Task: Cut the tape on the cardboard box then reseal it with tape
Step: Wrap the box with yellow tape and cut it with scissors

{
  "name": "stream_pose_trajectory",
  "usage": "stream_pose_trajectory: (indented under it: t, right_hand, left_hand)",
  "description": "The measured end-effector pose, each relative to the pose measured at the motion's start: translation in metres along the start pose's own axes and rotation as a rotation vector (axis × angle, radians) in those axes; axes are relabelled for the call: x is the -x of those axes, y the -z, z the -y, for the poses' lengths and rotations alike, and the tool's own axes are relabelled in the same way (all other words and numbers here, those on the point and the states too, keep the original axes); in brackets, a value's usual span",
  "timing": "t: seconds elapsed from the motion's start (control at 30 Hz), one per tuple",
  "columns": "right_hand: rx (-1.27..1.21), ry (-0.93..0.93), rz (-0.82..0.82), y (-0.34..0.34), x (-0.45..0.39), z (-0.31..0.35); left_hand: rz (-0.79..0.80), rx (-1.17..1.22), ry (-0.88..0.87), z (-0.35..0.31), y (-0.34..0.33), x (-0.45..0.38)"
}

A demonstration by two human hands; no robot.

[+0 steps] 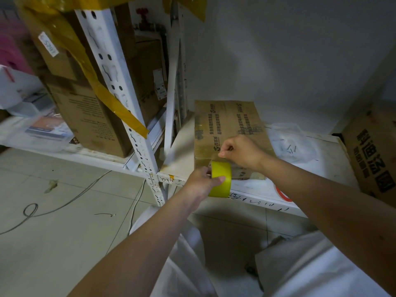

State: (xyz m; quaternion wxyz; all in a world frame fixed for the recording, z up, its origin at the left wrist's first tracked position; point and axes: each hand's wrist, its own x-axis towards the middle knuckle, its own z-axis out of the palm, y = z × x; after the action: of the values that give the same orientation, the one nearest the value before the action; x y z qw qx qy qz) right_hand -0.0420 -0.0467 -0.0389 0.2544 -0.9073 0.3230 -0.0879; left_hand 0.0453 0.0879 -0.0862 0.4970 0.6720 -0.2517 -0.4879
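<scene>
Tape is in my left hand (202, 179): I grip the yellow tape roll (220, 179) with my thumb across its outer face and the other fingers behind it, and I hold it upright just in front of the near edge of the cardboard box (229, 129). My right hand (240, 152) is closed in a loose fist just above the roll, with thumb and forefinger pressed together as in a pinch; I think they hold the free end of the tape, but the strip itself is too thin to see clearly. This hand is over the near part of the box top. The box lies flat on a white shelf board (327, 163), close to the wall corner, and its top shows printed text and some old clear tape. To the right of the box, on the same board, there is a crumpled clear plastic bag (293, 142), and further right stands another carton with big dark characters (372, 159). On the left, a white perforated rack post (120, 82) has a strip of brownish-yellow tape (100, 82) hanging across it, and behind it tall cardboard boxes (85, 108) stand on a lower shelf. Grey cables (64, 202) lie on the tiled floor.
</scene>
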Motion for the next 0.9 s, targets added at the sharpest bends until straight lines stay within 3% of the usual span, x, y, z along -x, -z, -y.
stream_pose_trajectory:
  t: [0.1, 0.23, 0.47, 0.9]
  right_hand:
    - [0.057, 0.046, -0.019, -0.005, 0.001, 0.015]
    - [-0.097, 0.043, -0.060, 0.000, -0.013, 0.038]
    - [-0.032, -0.060, 0.102, -0.005, -0.060, 0.027]
    - [0.006, -0.126, 0.144, -0.027, -0.077, 0.016]
  left_hand:
    - [-0.055, 0.019, 0.078, -0.006, 0.003, 0.000]
    - [-0.227, 0.070, 0.248, -0.012, 0.018, -0.018]
    - [-0.239, 0.021, 0.278, -0.013, 0.019, -0.038]
    - [-0.172, 0.061, 0.366, -0.007, 0.027, -0.051]
